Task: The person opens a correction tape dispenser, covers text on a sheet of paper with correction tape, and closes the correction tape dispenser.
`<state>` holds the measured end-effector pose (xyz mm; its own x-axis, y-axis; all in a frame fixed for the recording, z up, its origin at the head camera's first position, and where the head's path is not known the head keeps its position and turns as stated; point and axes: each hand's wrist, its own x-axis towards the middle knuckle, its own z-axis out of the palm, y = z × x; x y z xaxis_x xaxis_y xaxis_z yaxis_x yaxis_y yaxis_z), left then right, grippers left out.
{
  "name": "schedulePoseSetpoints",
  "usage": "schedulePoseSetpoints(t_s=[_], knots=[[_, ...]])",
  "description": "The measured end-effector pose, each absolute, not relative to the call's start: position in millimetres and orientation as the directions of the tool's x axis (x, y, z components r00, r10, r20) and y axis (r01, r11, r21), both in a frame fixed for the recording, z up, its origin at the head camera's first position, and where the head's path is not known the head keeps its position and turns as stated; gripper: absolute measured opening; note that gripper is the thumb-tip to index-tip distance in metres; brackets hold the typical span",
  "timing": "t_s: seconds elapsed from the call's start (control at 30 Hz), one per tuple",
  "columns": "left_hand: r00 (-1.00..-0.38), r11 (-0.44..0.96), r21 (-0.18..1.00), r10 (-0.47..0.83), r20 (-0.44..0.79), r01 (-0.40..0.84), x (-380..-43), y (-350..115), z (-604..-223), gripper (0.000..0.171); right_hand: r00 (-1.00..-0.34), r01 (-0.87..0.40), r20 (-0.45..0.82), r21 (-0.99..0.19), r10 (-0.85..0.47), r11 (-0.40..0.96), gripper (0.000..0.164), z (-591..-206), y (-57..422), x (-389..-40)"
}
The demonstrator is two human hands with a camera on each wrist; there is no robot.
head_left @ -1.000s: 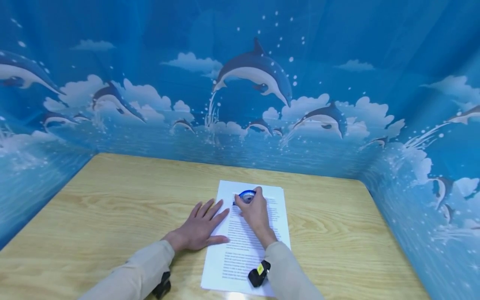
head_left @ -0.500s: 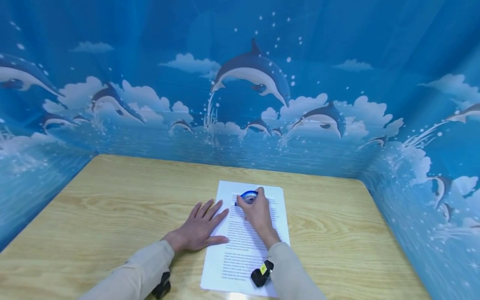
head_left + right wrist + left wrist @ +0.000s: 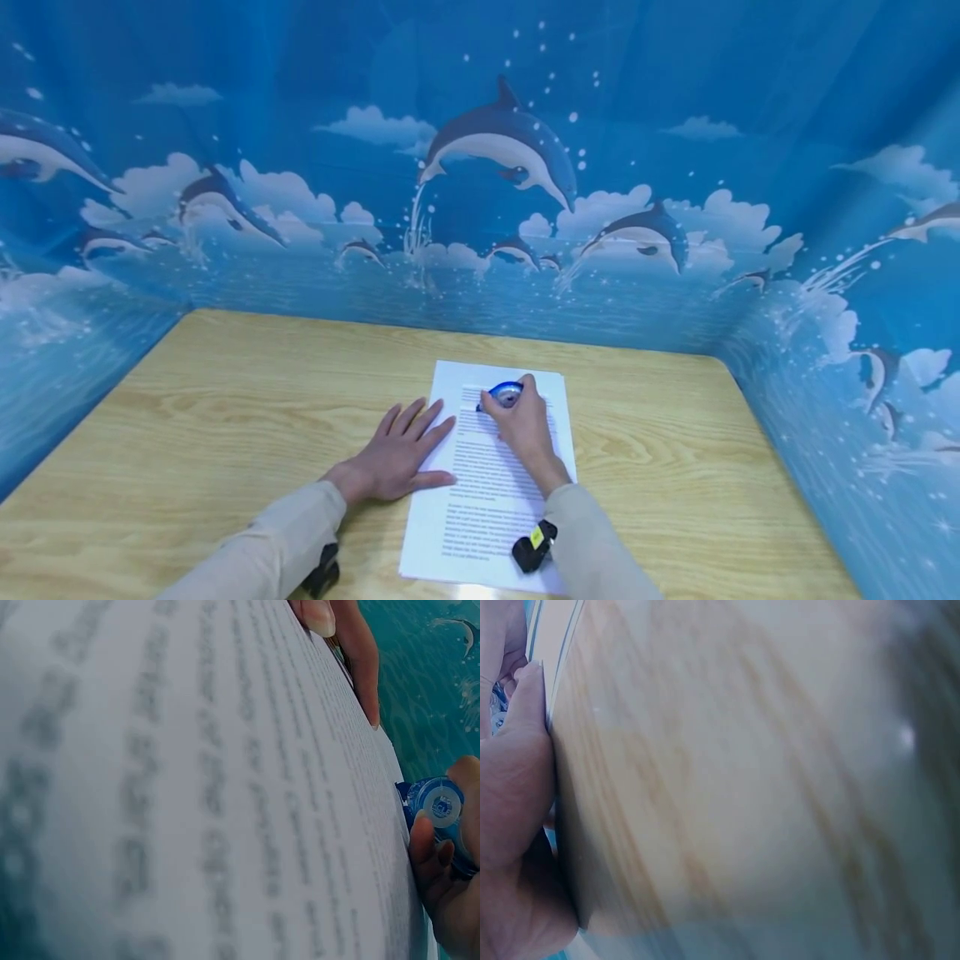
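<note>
In the head view a printed sheet of paper (image 3: 431,542), seemingly atop others, lies on the table. My right hand (image 3: 525,425) pinches a blue correction tape (image 3: 507,393) between thumb and fingers, its tip down at the upper lines of print. The right wrist view shows the round window of the correction tape (image 3: 441,806) beside the thumb. Flat and spread, my left hand (image 3: 397,454) presses across the left edge of the paper, fingertips and thumb on the sheet. Only part of the left hand (image 3: 514,795) shows in the left wrist view.
The light wood table (image 3: 262,400) extends on both sides of the paper. A blue curtain with dolphins (image 3: 495,150) encloses its back and sides. A black wrist camera (image 3: 534,546) on the right sleeve hangs over the lower part of the sheet.
My right hand has slid a little to the right along the upper print with the correction tape. The left hand and the paper keep their place.
</note>
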<state>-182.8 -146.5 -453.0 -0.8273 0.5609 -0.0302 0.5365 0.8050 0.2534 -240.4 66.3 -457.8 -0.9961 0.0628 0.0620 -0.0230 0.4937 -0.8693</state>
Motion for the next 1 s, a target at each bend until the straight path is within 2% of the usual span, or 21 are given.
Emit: schedulePoseSetpoints(t_s=[0.2, 0.37, 0.77, 1.0], knots=[[-0.826, 0.797, 0.271, 0.563, -0.010, 0.540, -183.1, -146.8, -455.5, 0.079, -0.997, -0.016, 0.049, -0.881, 0.058, 0.472, 0.050, -457.4, 72.8, -239.6], [-0.826, 0.807, 0.237, 0.563, -0.029, 0.541, -183.2, -146.6, -453.7, 0.079, -0.998, -0.017, 0.043, -0.885, 0.045, 0.465, 0.052, -456.1, 77.9, -239.5], [-0.835, 0.803, 0.272, 0.550, 0.003, 0.530, -187.5, -147.9, -466.4, 0.082, -0.996, -0.044, 0.081, -0.842, 0.045, 0.537, 0.050, -458.3, 87.9, -242.5], [-0.835, 0.808, 0.256, 0.551, -0.010, 0.530, -185.1, -145.6, -458.9, 0.081, -0.996, -0.047, 0.085, -0.824, 0.041, 0.565, 0.052, -457.2, 92.5, -242.2]])
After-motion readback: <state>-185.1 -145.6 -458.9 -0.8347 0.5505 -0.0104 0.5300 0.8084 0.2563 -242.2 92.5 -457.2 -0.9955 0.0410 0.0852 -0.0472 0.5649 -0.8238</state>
